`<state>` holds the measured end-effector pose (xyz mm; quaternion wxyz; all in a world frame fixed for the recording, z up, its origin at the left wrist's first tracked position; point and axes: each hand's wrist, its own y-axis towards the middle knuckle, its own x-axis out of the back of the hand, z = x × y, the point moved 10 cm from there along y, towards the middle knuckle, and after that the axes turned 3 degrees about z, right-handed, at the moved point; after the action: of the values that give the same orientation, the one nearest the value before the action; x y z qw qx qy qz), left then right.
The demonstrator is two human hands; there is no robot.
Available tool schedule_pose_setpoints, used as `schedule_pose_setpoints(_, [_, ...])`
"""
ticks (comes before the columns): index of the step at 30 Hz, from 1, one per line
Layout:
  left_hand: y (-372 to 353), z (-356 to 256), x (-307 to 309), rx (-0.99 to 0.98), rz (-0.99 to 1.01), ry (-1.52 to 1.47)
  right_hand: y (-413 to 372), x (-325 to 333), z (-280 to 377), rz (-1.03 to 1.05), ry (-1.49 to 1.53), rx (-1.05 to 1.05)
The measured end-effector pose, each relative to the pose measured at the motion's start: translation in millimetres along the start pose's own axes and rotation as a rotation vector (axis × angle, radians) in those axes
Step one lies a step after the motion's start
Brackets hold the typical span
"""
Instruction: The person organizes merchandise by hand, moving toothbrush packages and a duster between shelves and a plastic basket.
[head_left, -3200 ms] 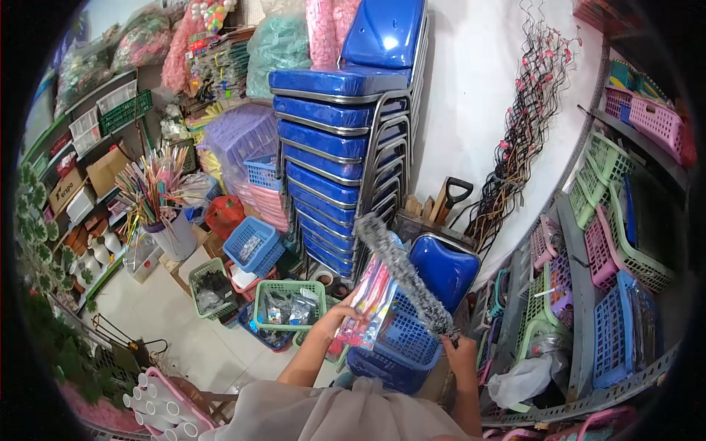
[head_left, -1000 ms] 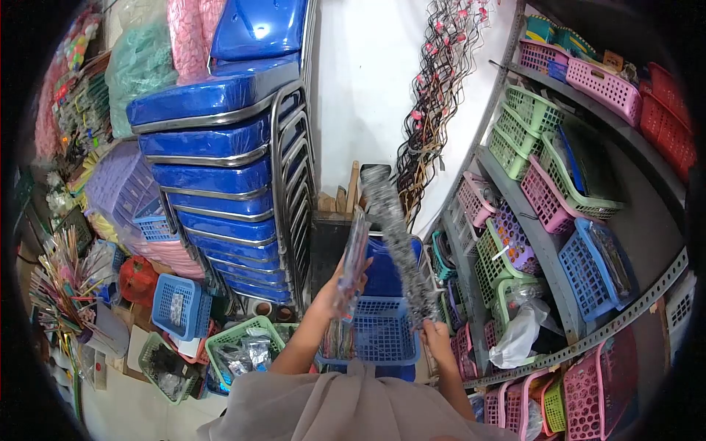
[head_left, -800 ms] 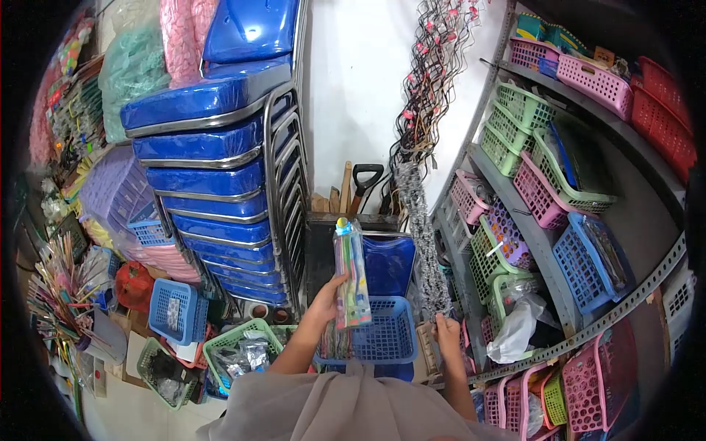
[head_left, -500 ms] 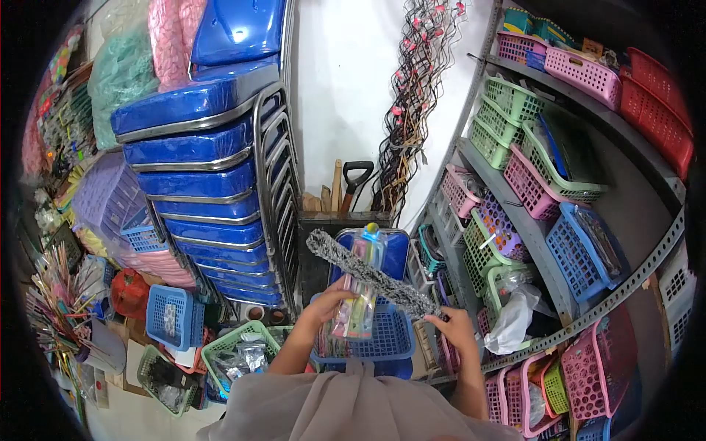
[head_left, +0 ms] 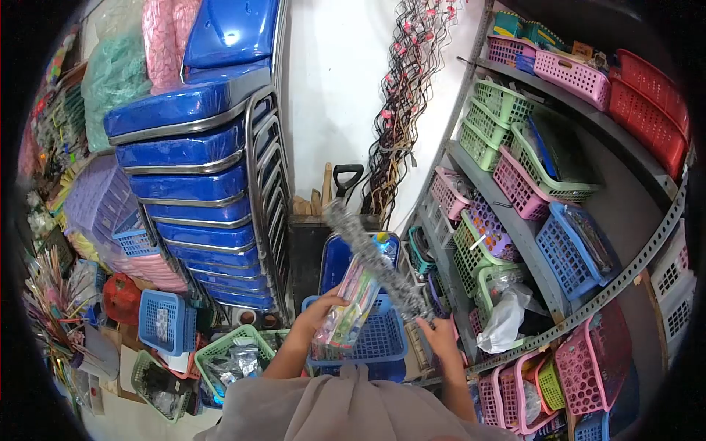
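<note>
My left hand [head_left: 321,314] is closed around a clear plastic packet [head_left: 347,312] of long, thin, colourful items whose kind I cannot make out. In my right hand [head_left: 440,334] is the lower end of a fuzzy grey-and-black bundle [head_left: 371,257], long and narrow like a bunch of chenille stems. It slants up to the left and crosses in front of the packet's upper end. Beneath both sits a blue plastic basket [head_left: 393,339], partly hidden by the packet.
Stacked blue chairs [head_left: 184,184] stand to the left. Metal shelves [head_left: 507,195] with pink, green and blue baskets line the right side. A green basket [head_left: 239,334] with small packets is at lower left. A black-handled tool [head_left: 348,176] leans by the white wall.
The fuzzy bundle has turned steeper, its upper end moving right and blurring. The packet has tilted to the right and dropped slightly. Both hands keep their holds. The view has shifted a little.
</note>
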<state>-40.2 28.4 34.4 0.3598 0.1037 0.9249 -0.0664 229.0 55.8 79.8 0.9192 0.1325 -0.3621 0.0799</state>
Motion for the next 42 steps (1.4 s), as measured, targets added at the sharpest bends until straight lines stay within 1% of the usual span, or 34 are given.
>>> schedule_pose_setpoints(1, [-5.0,-1.5,4.7,0.009,-0.135,-0.030,-4.5,-6.5,3.8,0.096,-0.073,-0.022])
schedule_pose_setpoints(2, [-3.0,0.2,11.9,0.008,-0.130,-0.032,-5.9,-3.1,5.3,0.093,-0.077,-0.021])
schedule_pose_setpoints(4, [3.0,19.6,25.7,0.094,0.043,-0.279,-9.7,-11.1,13.4,0.186,-0.103,0.054])
schedule_pose_setpoints(5, [5.8,21.5,35.6,0.050,-0.034,-0.309,-9.0,-9.0,4.4,0.135,-0.003,0.022])
schedule_pose_setpoints(6, [5.9,26.2,38.8,0.051,-0.038,-0.309,-7.1,-12.3,-0.4,0.137,0.000,0.021])
schedule_pose_setpoints(8, [-1.8,11.9,21.4,-0.015,-0.115,-0.357,-4.9,-4.0,-16.5,0.021,-0.026,-0.078])
schedule_pose_setpoints(9, [-8.1,5.5,7.1,-0.002,-0.162,-0.379,-7.8,-3.5,-17.0,0.020,-0.025,-0.079])
schedule_pose_setpoints(10, [-4.3,11.3,9.8,-0.002,-0.161,-0.378,-12.6,-9.9,-12.1,0.096,-0.026,-0.028])
schedule_pose_setpoints(12, [6.2,7.2,25.1,-0.199,-0.142,-0.430,-21.0,-20.6,1.5,0.246,-0.031,0.081])
schedule_pose_setpoints(13, [9.0,5.8,24.5,-0.219,-0.120,-0.421,-21.5,-16.3,7.1,0.247,-0.032,0.085])
schedule_pose_setpoints(16, [13.9,5.6,25.9,-0.210,-0.022,-0.456,-25.3,-15.2,3.7,0.281,-0.078,0.003])
schedule_pose_setpoints(17, [17.3,12.5,24.9,-0.135,-0.025,-0.540,-22.1,-11.7,-5.5,0.183,-0.092,-0.021])
schedule_pose_setpoints(18, [17.4,12.8,24.9,-0.137,-0.026,-0.544,-21.6,-5.4,-11.4,0.083,-0.106,-0.043])
schedule_pose_setpoints(19, [15.7,8.5,11.9,-0.131,0.069,-0.545,-25.1,-7.8,-10.4,0.087,-0.109,-0.041])
schedule_pose_setpoints(20, [13.1,3.3,-0.4,-0.126,0.162,-0.543,-29.6,-16.2,-1.4,0.135,0.008,0.029])
schedule_pose_setpoints(21, [11.7,1.4,-5.3,-0.129,0.159,-0.543,-33.2,-22.3,7.9,0.184,0.127,0.098])
schedule_pose_setpoints(22, [4.6,-8.4,-23.4,-0.139,0.102,-0.571,-34.3,-21.6,8.4,0.187,0.130,0.100])
schedule_pose_setpoints(24, [2.8,-10.0,-22.8,-0.148,0.041,-0.598,-40.8,-38.1,7.9,0.401,0.100,0.110])
schedule_pose_setpoints(25, [6.8,-10.4,-17.6,-0.165,0.068,-0.617,-39.9,-39.1,5.2,0.404,0.102,0.110])
schedule_pose_setpoints(26, [8.0,-10.3,-11.8,-0.180,0.094,-0.636,-34.5,-33.3,-5.7,0.317,0.125,0.037])
schedule_pose_setpoints(27, [6.3,-0.1,13.2,-0.134,-0.087,-0.548,-32.3,-26.4,-15.9,0.232,0.146,-0.038])
schedule_pose_setpoints(30, [-2.6,-10.9,-7.3,-0.146,-0.132,-0.630,-30.9,-30.5,-22.1,0.313,0.018,-0.116])
schedule_pose_setpoints(31, [1.6,-22.1,-29.8,-0.130,0.173,-0.670,-32.2,-31.3,-20.6,0.316,0.020,-0.116])
schedule_pose_setpoints(32, [1.2,-20.9,-26.1,-0.130,0.170,-0.668,-35.4,-38.7,-6.9,0.390,0.126,-0.015])
schedule_pose_setpoints(33, [0.7,-17.5,-27.1,-0.088,0.210,-0.794,-39.2,-45.1,6.3,0.462,0.232,0.087])
schedule_pose_setpoints(34, [-1.5,-18.0,-35.0,-0.046,0.251,-0.920,-35.0,-52.0,-9.7,0.465,0.235,0.087])
schedule_pose_setpoints(35, [4.2,-23.2,-20.8,-0.206,0.206,-0.712,-24.3,-54.8,-45.0,0.373,0.187,0.016])
schedule_pose_setpoints(36, [4.1,-22.6,-17.5,-0.205,0.200,-0.713,-19.7,-53.2,-69.0,0.282,0.138,-0.055])
schedule_pose_setpoints(37, [4.7,-18.8,-16.4,-0.147,0.191,-0.749,-19.4,-37.5,-48.2,0.218,0.101,-0.134])
schedule_pose_setpoints(38, [4.0,-17.3,-18.7,-0.090,0.182,-0.783,-21.0,-36.7,-39.9,0.223,0.103,-0.137])
schedule_pose_setpoints(39, [3.0,-10.6,3.4,-0.107,-0.109,-0.662,-21.9,-42.9,-28.4,0.286,0.096,-0.075])
schedule_pose_setpoints(40, [4.1,-11.4,3.9,-0.109,-0.113,-0.660,-23.0,-47.6,-12.6,0.347,0.089,-0.011])
schedule_pose_setpoints(41, [6.7,-15.1,-7.9,-0.101,0.024,-0.746,-29.1,-44.4,23.1,0.448,0.088,0.007])
schedule_pose_setpoints(42, [6.7,-20.3,-19.2,-0.093,0.163,-0.831,-28.5,-46.5,22.2,0.450,0.089,0.008])
